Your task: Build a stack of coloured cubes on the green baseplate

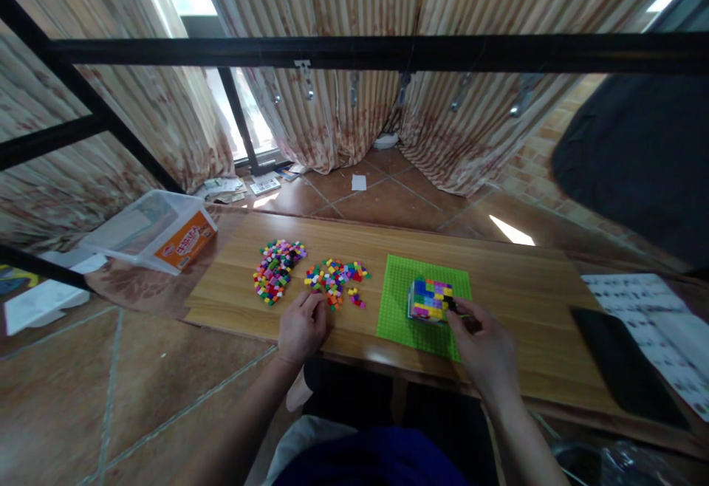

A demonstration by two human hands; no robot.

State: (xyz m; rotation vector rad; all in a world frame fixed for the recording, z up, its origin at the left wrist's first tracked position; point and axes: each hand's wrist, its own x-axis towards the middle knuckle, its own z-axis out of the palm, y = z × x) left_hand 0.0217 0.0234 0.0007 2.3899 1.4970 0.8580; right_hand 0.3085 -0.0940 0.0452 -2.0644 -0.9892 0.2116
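Small toy bricks in many colours lie on a wooden table (515, 290). A block built of them (429, 300), topped in blue, yellow, green and pink, stands on a green baseplate (399, 286). My right hand (486, 338) has its fingertips pinched at the block's right edge, beside a black brick (450, 303); whether a loose brick is between them is hidden. My left hand (302, 326) is closed, fingers curled, at the near side of the middle brick pile (333, 278). What it holds, if anything, does not show.
A larger brick pile (274, 270) lies farther left. On the floor at left is a clear plastic box (160, 231) with an orange label. A dark flat object (623, 360) and printed sheets (665, 323) are at right. A black metal bar (354, 52) crosses above the table.
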